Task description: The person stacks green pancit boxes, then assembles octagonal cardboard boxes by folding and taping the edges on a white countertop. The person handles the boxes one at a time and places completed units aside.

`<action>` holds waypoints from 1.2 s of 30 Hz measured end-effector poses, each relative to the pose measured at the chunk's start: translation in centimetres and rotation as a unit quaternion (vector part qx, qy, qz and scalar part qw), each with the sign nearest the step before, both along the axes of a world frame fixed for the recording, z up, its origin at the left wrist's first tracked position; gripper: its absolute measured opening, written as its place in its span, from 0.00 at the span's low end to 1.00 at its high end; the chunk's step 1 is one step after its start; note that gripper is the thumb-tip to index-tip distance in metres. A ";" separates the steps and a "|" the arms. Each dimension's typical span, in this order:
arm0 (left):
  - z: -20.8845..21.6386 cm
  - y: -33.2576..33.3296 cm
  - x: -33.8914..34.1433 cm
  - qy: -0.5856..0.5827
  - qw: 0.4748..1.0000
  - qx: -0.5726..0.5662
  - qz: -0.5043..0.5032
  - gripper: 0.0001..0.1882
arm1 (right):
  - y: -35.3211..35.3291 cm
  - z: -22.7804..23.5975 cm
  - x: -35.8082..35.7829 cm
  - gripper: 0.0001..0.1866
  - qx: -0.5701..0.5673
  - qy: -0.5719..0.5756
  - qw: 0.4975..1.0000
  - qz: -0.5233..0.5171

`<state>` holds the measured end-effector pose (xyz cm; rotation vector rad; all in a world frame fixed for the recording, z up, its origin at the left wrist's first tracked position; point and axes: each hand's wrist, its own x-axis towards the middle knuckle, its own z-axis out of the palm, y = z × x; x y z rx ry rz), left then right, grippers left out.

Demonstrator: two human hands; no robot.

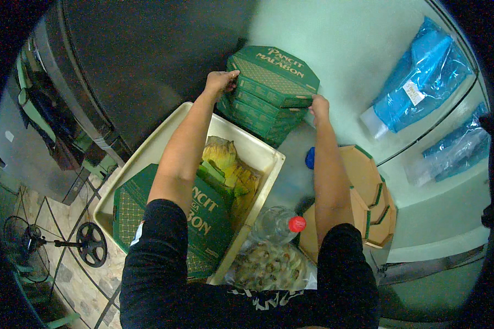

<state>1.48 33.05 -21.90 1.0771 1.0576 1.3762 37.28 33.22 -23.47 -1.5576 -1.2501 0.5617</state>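
Note:
A stack of green octagonal cardboard boxes [269, 101] stands at the far side, against the wall. At its left edge, my left hand [222, 82] has its fingers closed on the top box [274, 74]. My right hand [320, 108] pinches the same box at its right corner. Both arms are stretched out over the work area. Beneath my left arm is a cream plastic tub [276, 163]. It holds yellow-green leaves [230, 170], which look like banana leaves, and another green box lid [211, 230], partly covered by my arm.
Open brown cardboard box pieces [362, 170] are piled right of my right forearm. A clear bottle with a red cap [297, 223] stands near a plastic bag of pale pieces [269, 266]. Blue plastic-wrapped packs [422, 77] hang at right. A fan [33, 241] is at lower left.

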 end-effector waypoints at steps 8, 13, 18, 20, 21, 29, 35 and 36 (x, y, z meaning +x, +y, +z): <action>-0.2 0.7 0.1 0.061 0.998 0.000 0.021 0.20 | 0.5 0.3 -0.4 0.22 -0.012 -0.200 0.975 -0.091; -0.1 0.6 -0.9 0.125 0.982 0.059 0.130 0.31 | -7.5 3.2 -1.0 0.25 0.137 -0.079 0.984 -0.087; 2.2 -1.8 -5.0 0.219 0.958 0.125 0.140 0.25 | -24.1 0.2 8.8 0.24 0.139 -0.127 0.979 -0.074; 3.8 -3.3 -6.5 0.165 0.973 0.132 0.099 0.23 | -31.7 -2.3 14.0 0.23 0.076 -0.213 0.963 -0.148; 4.6 -3.8 -6.8 0.152 0.975 0.123 0.108 0.22 | -35.4 -3.6 16.0 0.22 -0.003 -0.254 0.943 -0.212; 9.0 -9.9 3.8 0.115 0.976 0.187 0.015 0.19 | -43.0 -14.6 5.8 0.25 -0.240 -0.318 0.915 0.057; 14.9 -18.4 11.2 0.197 0.940 0.261 -0.099 0.19 | -42.8 -9.9 1.7 0.19 -0.247 -0.393 0.885 0.029; 15.7 -19.6 11.3 0.229 0.926 0.284 -0.101 0.19 | -43.3 -7.4 1.6 0.18 -0.265 -0.392 0.881 0.016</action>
